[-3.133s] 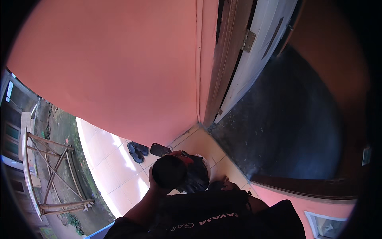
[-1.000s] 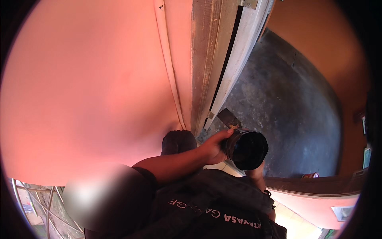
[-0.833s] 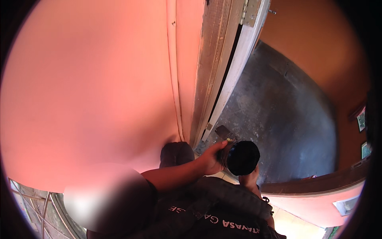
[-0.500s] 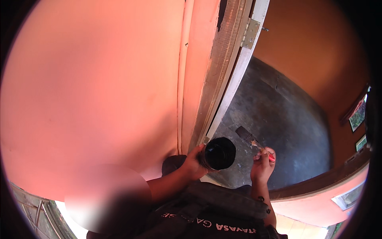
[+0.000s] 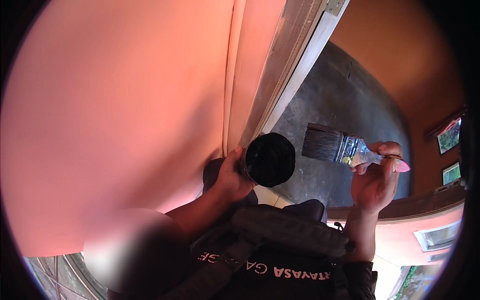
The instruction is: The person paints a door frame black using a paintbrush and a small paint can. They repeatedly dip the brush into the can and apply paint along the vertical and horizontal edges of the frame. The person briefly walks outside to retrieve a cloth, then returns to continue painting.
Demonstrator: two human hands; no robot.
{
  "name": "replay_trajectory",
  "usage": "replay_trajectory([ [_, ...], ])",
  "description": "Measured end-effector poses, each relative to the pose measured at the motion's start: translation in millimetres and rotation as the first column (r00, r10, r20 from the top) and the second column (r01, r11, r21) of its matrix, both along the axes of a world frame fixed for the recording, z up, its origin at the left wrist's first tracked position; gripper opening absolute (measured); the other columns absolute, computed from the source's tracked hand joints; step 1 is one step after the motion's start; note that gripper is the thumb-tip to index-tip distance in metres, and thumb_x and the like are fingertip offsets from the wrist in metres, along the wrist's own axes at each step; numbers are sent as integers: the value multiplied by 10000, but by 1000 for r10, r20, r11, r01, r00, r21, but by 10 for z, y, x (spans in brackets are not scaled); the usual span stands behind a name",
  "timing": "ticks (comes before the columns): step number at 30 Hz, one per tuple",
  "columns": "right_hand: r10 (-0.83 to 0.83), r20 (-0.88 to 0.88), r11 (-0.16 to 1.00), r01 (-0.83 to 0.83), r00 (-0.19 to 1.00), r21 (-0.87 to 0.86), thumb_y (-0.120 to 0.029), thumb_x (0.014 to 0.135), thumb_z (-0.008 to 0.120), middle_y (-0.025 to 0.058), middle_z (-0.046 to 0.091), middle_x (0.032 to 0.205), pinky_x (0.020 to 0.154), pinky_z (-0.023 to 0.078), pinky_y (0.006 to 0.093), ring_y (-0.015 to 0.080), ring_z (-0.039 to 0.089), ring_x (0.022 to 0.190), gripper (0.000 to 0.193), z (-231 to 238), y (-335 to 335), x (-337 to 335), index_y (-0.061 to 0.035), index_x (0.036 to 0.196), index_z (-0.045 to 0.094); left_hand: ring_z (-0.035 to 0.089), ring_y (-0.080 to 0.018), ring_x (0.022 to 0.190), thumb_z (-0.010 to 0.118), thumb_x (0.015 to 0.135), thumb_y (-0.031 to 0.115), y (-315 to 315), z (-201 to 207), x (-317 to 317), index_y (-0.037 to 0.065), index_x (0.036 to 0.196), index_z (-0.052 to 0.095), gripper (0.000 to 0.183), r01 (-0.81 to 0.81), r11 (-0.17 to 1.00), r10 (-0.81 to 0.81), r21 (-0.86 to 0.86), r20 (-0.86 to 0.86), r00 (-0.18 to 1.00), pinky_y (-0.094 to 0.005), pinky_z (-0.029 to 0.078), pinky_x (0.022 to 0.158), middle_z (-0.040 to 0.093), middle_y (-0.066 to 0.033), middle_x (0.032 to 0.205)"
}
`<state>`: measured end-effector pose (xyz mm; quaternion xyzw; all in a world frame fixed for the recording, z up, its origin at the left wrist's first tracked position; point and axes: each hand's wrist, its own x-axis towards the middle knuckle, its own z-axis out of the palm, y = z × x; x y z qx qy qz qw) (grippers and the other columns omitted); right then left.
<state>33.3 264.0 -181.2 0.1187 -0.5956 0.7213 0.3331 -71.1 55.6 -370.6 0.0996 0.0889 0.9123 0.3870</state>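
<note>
A round container with a dark inside [image 5: 270, 160] is gripped at its left side by my left hand [image 5: 234, 175], its open top facing up. My right hand [image 5: 379, 180] is closed around the handle of a wide, flat paintbrush [image 5: 345, 147], held up to the right of the container and apart from it. The brush's dark bristles point left; its metal band is smeared, and the handle end is pinkish red. How much the container holds cannot be made out in the dark.
A pink wall [image 5: 130, 100] fills the left. Beside it runs a brown wooden door frame [image 5: 270, 80] with a white edge strip [image 5: 305, 62] and a hinge [image 5: 334, 6]. Beyond lie a grey floor [image 5: 350, 100] and an orange wall [image 5: 395, 40].
My right hand has risen and moved right with the paintbrush, whose bristles now point left toward the container. The container in my left hand sits slightly higher in view.
</note>
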Motion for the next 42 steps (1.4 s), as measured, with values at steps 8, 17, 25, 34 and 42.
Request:
replay_trajectory([
  [8, -20, 201, 834, -95, 979, 544, -168, 858, 770, 81, 625, 909, 665, 457, 266, 149, 596, 744, 276, 280, -329, -182, -24, 995, 579, 571, -270, 1242, 399, 1012, 491, -1, 85, 48, 39, 1383, 487, 591, -37, 999, 37, -12, -35, 999, -461, 435, 1067, 592, -119, 1345],
  [17, -162, 320, 263, -272, 934, 926, -141, 864, 711, 106, 657, 876, 678, 507, 363, 302, 665, 779, 145, 288, -532, -632, -27, 894, 626, 604, -261, 1188, 462, 994, 500, 3, 238, 61, 57, 1329, 535, 561, -114, 981, 94, -157, -128, 987, -437, 462, 1043, 621, -116, 1293],
  [25, -144, 307, 350, -242, 941, 905, -150, 887, 701, 86, 643, 830, 654, 495, 340, 249, 638, 707, 145, 292, -511, -644, -33, 923, 623, 584, -258, 1212, 468, 973, 543, -1, 232, 49, 79, 1330, 546, 591, -69, 973, 47, -218, -104, 993, -448, 468, 1035, 611, -100, 1295],
  [34, -35, 382, 843, -178, 924, 508, -225, 983, 625, -22, 558, 853, 667, 391, 227, 78, 503, 752, 197, 177, -148, -734, -45, 1045, 573, 541, -308, 1256, 332, 993, 591, 38, 358, 21, 177, 1450, 428, 624, -24, 961, 38, -277, 45, 998, -539, 484, 974, 546, -113, 1385],
  [42, -8, 368, 855, -185, 930, 484, -201, 981, 637, -8, 578, 896, 745, 420, 247, 83, 511, 829, 188, 229, -174, -761, -34, 1041, 572, 602, -268, 1194, 370, 1007, 560, 87, 571, -8, 145, 1386, 505, 578, -47, 968, 74, -245, 102, 992, -534, 490, 961, 607, -87, 1332],
])
